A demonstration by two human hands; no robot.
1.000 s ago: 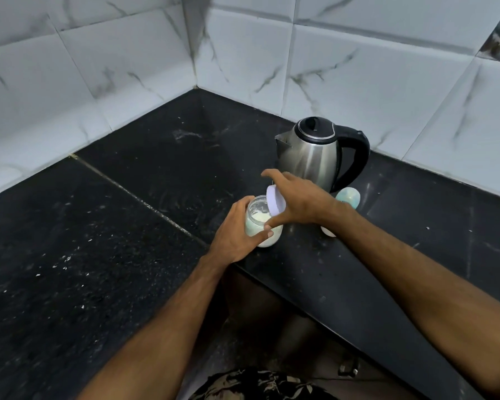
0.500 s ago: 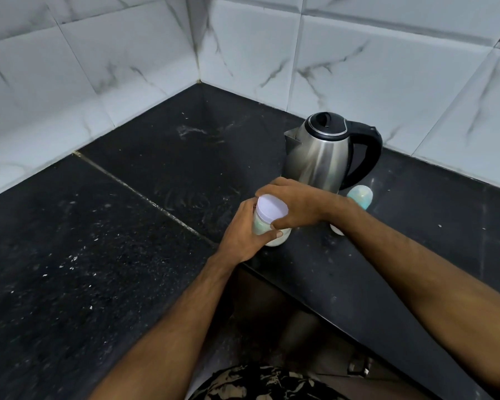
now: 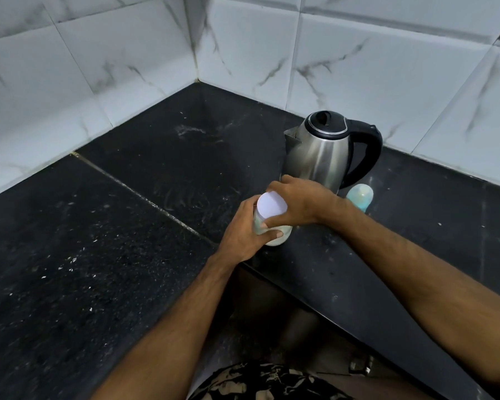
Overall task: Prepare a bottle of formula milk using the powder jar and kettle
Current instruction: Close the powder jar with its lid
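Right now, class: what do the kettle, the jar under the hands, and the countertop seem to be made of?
Kettle: brushed stainless steel, streaky sheen; handle and lid look like black plastic.
Jar: clear glass or plastic, uncertain which; pale powder shows through; its lid looks like matte white plastic.
Countertop: polished dark stone, probably granite, with light flecks and reflections.

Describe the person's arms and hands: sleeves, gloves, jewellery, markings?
Both forearms are bare to the frame edge: no sleeves show. The left hand and the right hand wear no gloves, and no rings, watch or bands are visible. Short fingernails; no markings seen.
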